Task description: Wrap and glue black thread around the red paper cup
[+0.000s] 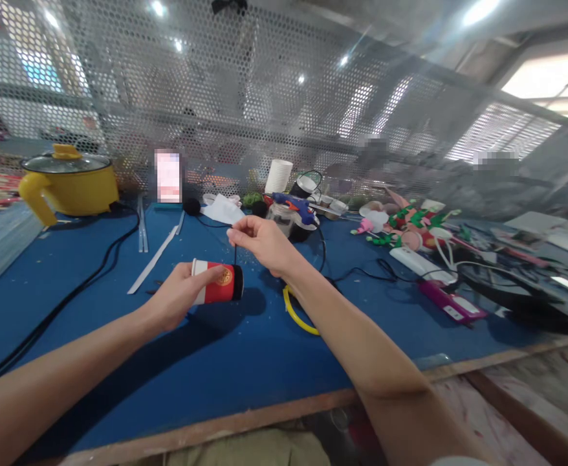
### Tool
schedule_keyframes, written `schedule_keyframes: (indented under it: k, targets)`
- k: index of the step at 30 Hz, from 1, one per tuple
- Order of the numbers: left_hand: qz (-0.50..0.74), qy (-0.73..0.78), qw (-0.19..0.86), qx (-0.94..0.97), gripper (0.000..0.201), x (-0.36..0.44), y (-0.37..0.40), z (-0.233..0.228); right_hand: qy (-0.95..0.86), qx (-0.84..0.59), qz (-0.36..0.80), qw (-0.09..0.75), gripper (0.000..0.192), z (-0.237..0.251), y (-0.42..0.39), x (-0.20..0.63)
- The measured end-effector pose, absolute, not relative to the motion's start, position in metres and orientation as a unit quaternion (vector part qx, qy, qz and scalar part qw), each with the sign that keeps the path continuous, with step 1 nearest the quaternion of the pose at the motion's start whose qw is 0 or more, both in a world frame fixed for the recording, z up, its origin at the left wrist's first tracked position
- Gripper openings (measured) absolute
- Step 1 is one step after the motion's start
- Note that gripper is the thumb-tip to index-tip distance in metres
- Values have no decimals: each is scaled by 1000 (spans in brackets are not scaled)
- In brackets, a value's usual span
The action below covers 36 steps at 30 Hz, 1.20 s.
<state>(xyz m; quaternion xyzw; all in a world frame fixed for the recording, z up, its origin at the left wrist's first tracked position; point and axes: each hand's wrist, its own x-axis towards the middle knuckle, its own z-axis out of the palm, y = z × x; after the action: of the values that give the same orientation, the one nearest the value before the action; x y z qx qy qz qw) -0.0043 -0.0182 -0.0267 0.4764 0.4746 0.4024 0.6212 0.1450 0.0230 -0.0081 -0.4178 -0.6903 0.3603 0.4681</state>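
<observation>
A red and white paper cup (211, 283) with a gold emblem lies on its side in my left hand (177, 294), whose fingers are wrapped round it above the table. Black yarn covers the cup's right end as a dark band (238, 282). My right hand (259, 241) is closed in a pinch above and right of the cup, on a thin black strand of yarn (236, 254) that drops to the band. Another stretch of strand runs leftward from the pinch toward a black yarn ball (191, 206). My left palm hides part of the cup.
On the blue table (245, 369) stand a yellow pot (83, 191) at left and a lit phone (168, 178). Behind my right hand are a blue glue gun (296, 206) and stacked white cups (279, 176). A yellow ring (297, 317) lies near my right forearm; craft flowers (410, 230) and a power strip (422, 265) are at right.
</observation>
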Motion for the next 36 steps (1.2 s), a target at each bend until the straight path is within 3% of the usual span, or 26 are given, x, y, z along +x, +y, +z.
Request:
schedule_keyframes:
  k: [25, 36]
  targets:
    - [414, 426, 472, 651, 28, -12, -24, -31, -693, -457, 382, 406, 11, -13, 23, 141]
    - [424, 399, 448, 679, 22, -12, -26, -28, -691, -470, 409, 367, 13, -13, 22, 143]
